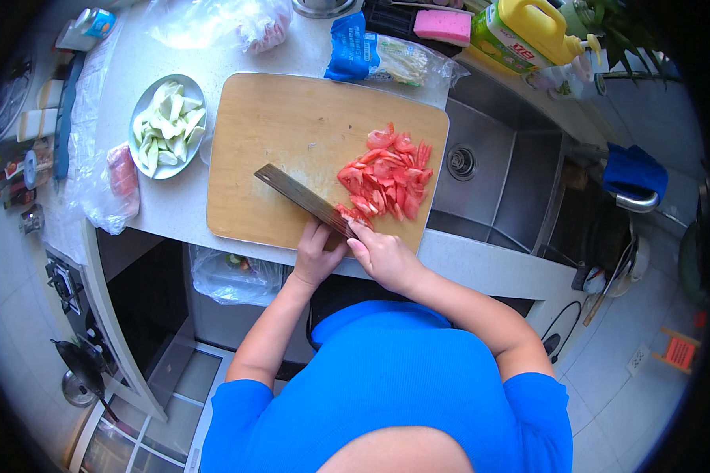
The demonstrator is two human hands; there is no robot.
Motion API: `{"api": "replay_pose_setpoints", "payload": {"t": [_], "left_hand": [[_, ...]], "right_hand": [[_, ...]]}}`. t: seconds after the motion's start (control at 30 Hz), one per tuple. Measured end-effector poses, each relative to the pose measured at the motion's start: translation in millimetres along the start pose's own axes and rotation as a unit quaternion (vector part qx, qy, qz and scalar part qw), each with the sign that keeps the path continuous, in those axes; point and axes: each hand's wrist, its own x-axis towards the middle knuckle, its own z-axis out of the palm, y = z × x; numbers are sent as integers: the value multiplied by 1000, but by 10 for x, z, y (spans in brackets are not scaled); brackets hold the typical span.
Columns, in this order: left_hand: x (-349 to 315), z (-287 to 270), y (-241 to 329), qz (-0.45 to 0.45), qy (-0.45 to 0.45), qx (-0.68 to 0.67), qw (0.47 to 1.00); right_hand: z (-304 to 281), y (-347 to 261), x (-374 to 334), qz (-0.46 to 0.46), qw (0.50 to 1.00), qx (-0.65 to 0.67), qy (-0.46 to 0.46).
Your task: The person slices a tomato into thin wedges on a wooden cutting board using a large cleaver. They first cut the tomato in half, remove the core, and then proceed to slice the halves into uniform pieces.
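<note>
My right hand (388, 258) is closed at the near end of a dark-bladed kitchen knife (304, 197); its handle is hidden in the grip. The blade slants up and left across a wooden cutting board (264, 106). Close against the blade's near side, my left hand (317, 254) has its fingers curled, and what they hold, if anything, is hidden. Sliced red tomato (388, 175) lies heaped on the board's right half, with a few pieces touching the blade by my right fingertips.
Left of the board stands a plate (143, 102) of pale green slices, beside bagged meat (123, 172). Behind it lies a blue-and-clear packet (353, 49). A steel sink (489, 150) adjoins on the right, with a pink sponge (442, 27) and yellow bottle (528, 31) behind.
</note>
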Motion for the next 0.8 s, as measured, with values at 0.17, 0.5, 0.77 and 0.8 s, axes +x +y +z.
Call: {"api": "replay_pose_setpoints", "payload": {"t": [0.17,0.5,0.77,0.8], "left_hand": [[67,11,42,27,-25,-3,999],[61,-35,25,51,-66,-5,997],[-55,-171,46,85,-60,141,984],[-75,-170,89,70,-53,128,988]], "right_hand": [[-256,59,-248,51,998,15,-43],[-82,44,-160,36,999,30,-4],[-313,9,-302,72,994,71,-31],[-294,14,-320,71,995,65,-26]]}}
